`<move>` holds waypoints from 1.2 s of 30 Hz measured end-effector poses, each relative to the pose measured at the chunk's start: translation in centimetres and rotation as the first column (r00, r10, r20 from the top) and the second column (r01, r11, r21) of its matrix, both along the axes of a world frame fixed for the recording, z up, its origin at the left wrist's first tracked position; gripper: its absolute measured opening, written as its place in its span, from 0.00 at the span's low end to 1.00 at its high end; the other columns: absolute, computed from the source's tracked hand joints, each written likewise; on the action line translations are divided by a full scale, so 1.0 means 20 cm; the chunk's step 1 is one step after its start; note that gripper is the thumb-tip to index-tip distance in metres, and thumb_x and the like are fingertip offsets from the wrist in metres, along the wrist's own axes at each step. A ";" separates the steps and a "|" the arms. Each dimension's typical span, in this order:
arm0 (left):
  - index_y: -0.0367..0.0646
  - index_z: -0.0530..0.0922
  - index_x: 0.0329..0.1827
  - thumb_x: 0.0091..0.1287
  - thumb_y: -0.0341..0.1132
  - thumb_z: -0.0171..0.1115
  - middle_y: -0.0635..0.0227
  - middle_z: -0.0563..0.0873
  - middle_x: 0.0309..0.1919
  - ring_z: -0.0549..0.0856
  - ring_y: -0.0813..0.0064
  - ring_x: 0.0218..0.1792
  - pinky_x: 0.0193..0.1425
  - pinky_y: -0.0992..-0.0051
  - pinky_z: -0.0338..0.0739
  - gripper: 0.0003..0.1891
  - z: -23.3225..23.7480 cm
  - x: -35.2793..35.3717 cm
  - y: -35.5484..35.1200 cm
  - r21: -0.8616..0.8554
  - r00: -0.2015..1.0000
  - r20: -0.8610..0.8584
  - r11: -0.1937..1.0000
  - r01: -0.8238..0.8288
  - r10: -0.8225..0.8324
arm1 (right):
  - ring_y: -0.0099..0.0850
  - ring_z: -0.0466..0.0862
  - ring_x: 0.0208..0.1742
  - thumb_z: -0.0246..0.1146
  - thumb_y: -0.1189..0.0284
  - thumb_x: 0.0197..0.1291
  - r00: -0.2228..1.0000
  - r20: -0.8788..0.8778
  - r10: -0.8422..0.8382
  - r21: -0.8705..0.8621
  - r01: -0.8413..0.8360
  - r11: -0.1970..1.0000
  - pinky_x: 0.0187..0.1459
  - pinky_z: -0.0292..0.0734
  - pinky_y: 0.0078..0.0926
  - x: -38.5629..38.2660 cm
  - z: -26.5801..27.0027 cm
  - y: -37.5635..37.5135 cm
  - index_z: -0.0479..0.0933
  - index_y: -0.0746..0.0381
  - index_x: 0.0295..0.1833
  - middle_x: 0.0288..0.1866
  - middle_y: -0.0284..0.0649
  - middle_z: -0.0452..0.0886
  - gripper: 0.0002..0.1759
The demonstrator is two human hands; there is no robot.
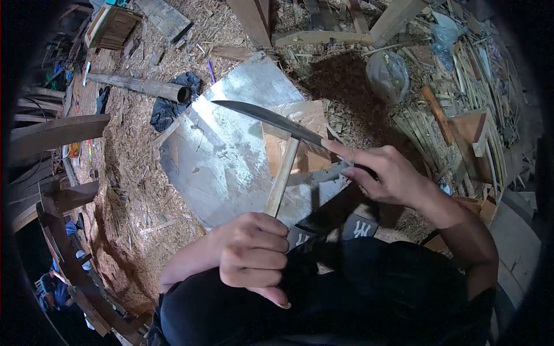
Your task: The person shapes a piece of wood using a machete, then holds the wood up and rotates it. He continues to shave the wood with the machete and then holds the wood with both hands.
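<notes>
My left hand (pixel 254 251) is wrapped in a fist around the lower end of a narrow wooden stick (pixel 283 177), which points up and away from me. In my right hand (pixel 385 173) is a long knife (pixel 268 119) with a dark, slightly curved blade, its handle mostly covered by my fingers. The blade lies across the top end of the stick, apparently touching it. Behind both is a square wooden board (pixel 314 118), resting on a worn grey sheet (pixel 222 167) on the ground.
Wood shavings (pixel 133 213) cover the ground. A round pole (pixel 138 85) and black plastic (pixel 167 112) lie at the upper left. At the right are a clear plastic bag (pixel 388 76) and piled wood strips (pixel 479 69). Dark sandals (pixel 359 226) show below me.
</notes>
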State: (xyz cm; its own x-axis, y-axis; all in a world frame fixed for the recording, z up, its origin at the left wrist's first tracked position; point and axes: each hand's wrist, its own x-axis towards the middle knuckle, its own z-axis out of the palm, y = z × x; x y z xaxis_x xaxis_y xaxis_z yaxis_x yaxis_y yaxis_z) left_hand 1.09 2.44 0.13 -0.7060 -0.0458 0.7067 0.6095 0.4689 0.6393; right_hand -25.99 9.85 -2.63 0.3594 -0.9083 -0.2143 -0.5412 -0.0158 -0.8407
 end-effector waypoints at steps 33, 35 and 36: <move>0.46 0.63 0.14 0.78 0.41 0.63 0.74 0.61 0.16 0.68 0.74 0.14 0.19 0.72 0.56 0.31 -0.01 0.04 -0.05 -0.001 1.000 -0.008 1.000 0.028 -0.028 | 0.36 0.85 0.25 0.65 0.72 0.70 0.982 0.017 0.186 -0.195 -0.179 0.964 0.28 0.85 0.36 0.17 0.07 0.06 0.68 0.48 0.81 0.32 0.45 0.84 0.34; 0.46 0.63 0.14 0.78 0.41 0.64 0.74 0.61 0.16 0.68 0.73 0.14 0.19 0.72 0.57 0.30 -0.01 0.04 -0.05 -0.002 0.999 0.006 0.999 0.032 -0.032 | 0.36 0.83 0.23 0.67 0.72 0.69 0.977 0.115 0.178 -0.240 -0.147 0.960 0.27 0.84 0.37 0.20 0.05 0.07 0.68 0.47 0.81 0.31 0.43 0.82 0.36; 0.46 0.63 0.14 0.78 0.41 0.64 0.74 0.61 0.16 0.68 0.73 0.14 0.19 0.72 0.57 0.30 -0.01 0.05 -0.05 -0.003 1.000 0.007 1.000 0.030 -0.030 | 0.36 0.83 0.23 0.67 0.72 0.69 0.977 0.115 0.180 -0.241 -0.148 0.959 0.27 0.84 0.37 0.21 0.06 0.07 0.68 0.47 0.81 0.31 0.43 0.82 0.36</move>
